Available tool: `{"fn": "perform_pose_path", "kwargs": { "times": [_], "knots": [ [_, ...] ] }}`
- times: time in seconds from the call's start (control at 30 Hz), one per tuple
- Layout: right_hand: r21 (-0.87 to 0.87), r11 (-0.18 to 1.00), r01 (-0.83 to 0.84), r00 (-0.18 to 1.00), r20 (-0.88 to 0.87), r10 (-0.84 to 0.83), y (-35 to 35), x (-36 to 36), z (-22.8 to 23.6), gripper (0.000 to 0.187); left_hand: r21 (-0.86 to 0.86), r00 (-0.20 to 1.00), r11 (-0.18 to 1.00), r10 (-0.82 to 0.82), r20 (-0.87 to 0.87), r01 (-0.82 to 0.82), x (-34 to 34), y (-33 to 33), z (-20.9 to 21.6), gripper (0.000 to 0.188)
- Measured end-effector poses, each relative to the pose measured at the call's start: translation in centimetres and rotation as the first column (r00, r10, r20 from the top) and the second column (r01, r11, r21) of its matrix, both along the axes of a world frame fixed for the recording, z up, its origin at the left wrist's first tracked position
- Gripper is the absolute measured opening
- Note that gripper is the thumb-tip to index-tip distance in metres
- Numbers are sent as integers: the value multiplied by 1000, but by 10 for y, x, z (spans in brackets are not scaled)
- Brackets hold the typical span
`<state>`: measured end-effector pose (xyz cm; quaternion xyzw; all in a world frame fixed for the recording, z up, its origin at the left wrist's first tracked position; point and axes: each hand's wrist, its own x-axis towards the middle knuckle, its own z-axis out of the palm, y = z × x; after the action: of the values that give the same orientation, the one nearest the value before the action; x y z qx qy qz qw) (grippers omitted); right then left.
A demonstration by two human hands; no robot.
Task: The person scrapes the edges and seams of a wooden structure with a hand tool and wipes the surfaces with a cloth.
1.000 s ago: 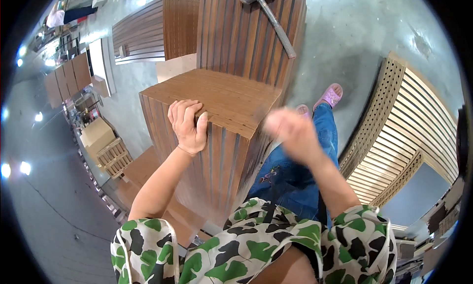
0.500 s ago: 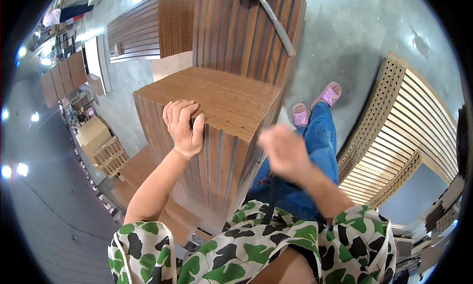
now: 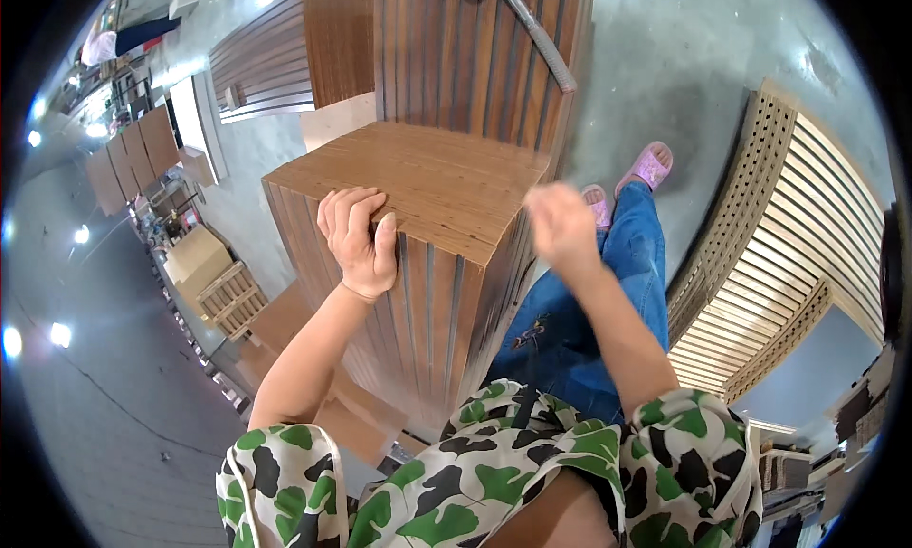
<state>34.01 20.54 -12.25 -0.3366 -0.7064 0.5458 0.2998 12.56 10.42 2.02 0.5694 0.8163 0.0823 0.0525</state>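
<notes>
In front of me stands a block of brown wood boards [image 3: 427, 182] packed together, with dark grooves down its near face. Over its near top edge my left hand [image 3: 356, 235] is hooked, fingers bent on the top and thumb by the rim. My right hand [image 3: 567, 233] is curled closed at the block's right-hand top edge, slightly blurred; whether it touches the wood or has anything inside I cannot tell. Behind the block rises a taller grooved brown stack [image 3: 456, 68], on which lies a mallet [image 3: 537, 35], its head mostly cut off by the picture's top.
Another grooved brown stack [image 3: 266, 49] stands at the far left. Pale slatted panels [image 3: 779, 235] with a perforated edge are on the right. Cardboard [image 3: 356, 415] lies low behind my left forearm. A wooden crate [image 3: 233, 301] is at the left. My feet in pink slippers [image 3: 651, 165] are on the grey floor.
My right hand has moved up and slightly right along the block's right edge. My left hand keeps its place on the near edge. The view has shifted slightly.
</notes>
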Motion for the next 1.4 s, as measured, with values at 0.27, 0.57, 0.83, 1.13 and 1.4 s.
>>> {"fn": "perform_pose_path", "kwargs": {
  "times": [0.27, 0.57, 0.83, 1.13, 1.4],
  "knots": [
    [-429, 903, -3, 994, 97, 49, 42, 3, 57, 17, -30, 999, 1000, 0, -46, -1, -3, -1, 10, 26],
    [-122, 902, -414, 854, 290, 432, 51, 8, -123, 11, -17, 1000, 1000, -22, -2, 22, 5, 7, -4, 27],
    [-96, 847, -523, 838, -236, 491, 54, 12, 96, 14, 6, 999, 1000, 15, -40, -14, -7, -7, 9, 25],
    [-66, 894, -443, 826, 358, 435, 54, -1, -74, 12, 36, 999, 999, -12, 33, 11, 1, 3, -9, 26],
    [163, 851, -500, 841, -144, 522, 43, 14, 105, 9, 16, 999, 1000, 12, -42, -11, -9, -9, 6, 26]
  ]
}}
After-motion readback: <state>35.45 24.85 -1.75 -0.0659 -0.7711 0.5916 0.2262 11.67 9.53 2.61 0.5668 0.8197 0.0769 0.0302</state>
